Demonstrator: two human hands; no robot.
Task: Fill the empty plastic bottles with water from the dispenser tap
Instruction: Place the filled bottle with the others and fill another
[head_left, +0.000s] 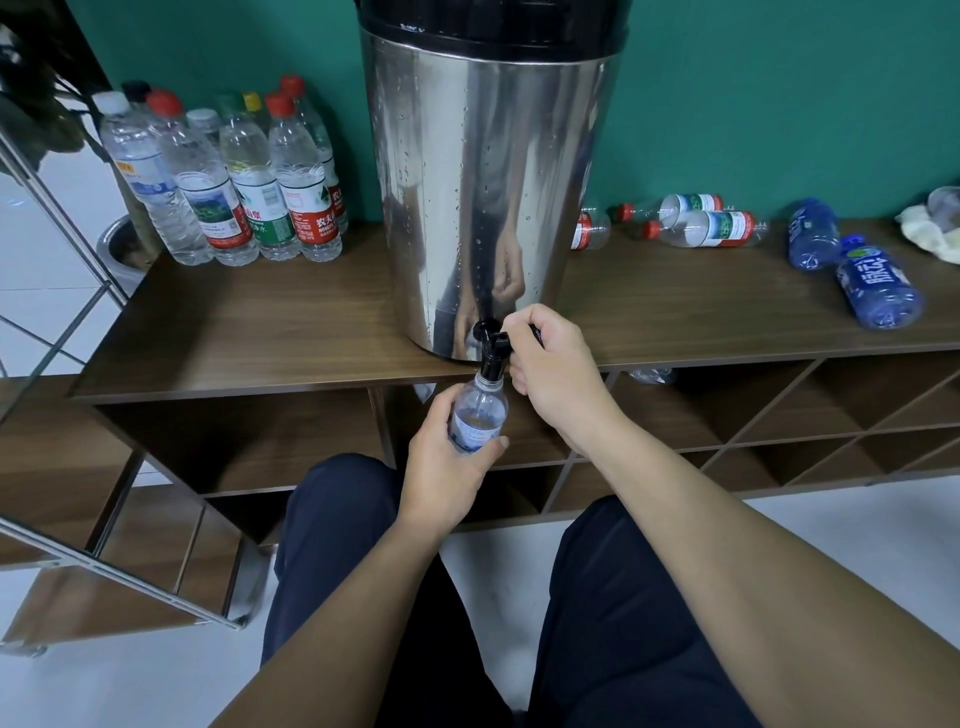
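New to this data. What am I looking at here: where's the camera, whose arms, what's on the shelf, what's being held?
There is one picture, from a wide-angle camera worn on a person's head, looking forward and down. No robot: the two bare arms are the wearer's own, with their knees below.

The big steel drum is a water dispenser standing on a low wooden shelf unit. The right hand grips the lever of the black tap at the drum's base. The left hand holds a clear uncapped bottle upright, its mouth right under the spout.

Left of the drum stands a cluster of capped upright bottles. To the right, clear bottles and blue bottles lie on their sides.
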